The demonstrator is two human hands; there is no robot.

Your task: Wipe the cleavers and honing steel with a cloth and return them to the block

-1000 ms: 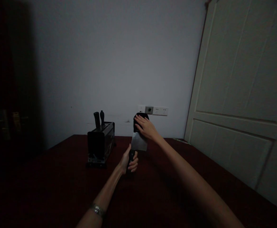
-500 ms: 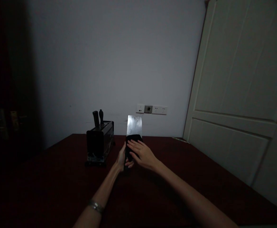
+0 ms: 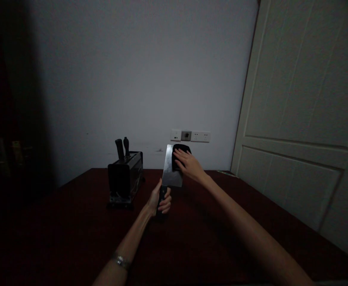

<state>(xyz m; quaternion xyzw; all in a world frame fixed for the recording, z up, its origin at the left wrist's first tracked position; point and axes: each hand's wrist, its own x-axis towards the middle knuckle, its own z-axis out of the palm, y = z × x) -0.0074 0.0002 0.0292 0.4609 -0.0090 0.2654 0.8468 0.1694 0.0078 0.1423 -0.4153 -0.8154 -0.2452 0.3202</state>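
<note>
Head view: cleaver (image 3: 172,171) upright, blade upward

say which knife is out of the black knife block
The broad steel cleaver, upright in the left hand, the right hand pressing a black cloth on it; the other two stand in the black knife block.

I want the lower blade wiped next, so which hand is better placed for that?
The right. The right hand lies flat on the black cloth against the top of the cleaver, so it could probably just slide down. The left hand is closed round the handle, holding the cleaver upright.
</note>
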